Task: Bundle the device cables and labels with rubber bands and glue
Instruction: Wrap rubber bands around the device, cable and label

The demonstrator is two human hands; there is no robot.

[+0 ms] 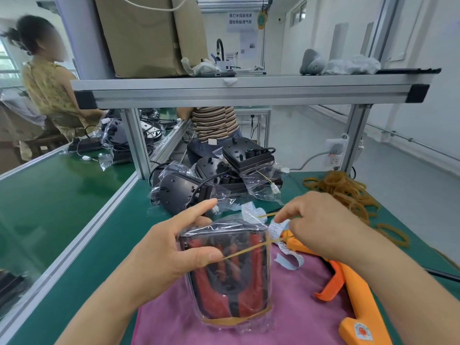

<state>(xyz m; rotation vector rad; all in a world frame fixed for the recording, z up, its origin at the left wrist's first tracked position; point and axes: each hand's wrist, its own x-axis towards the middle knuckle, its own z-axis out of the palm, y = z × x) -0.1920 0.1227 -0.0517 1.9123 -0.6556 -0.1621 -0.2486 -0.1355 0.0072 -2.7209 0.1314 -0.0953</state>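
Left hand point(161, 252) fingers curled round bagged device point(226, 282), right hand point(321, 227) fingers pinching stretched rubber band point(249, 250)

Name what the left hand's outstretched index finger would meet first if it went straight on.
Probably the clear plastic bag around the piled black devices, just beyond the fingertip; depth unclear.

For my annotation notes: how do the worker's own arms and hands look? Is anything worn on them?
Nothing is worn. The left hand and the right hand show no gloves or rings. The left forearm and the right forearm show no sleeve, watch or bracelet in view.
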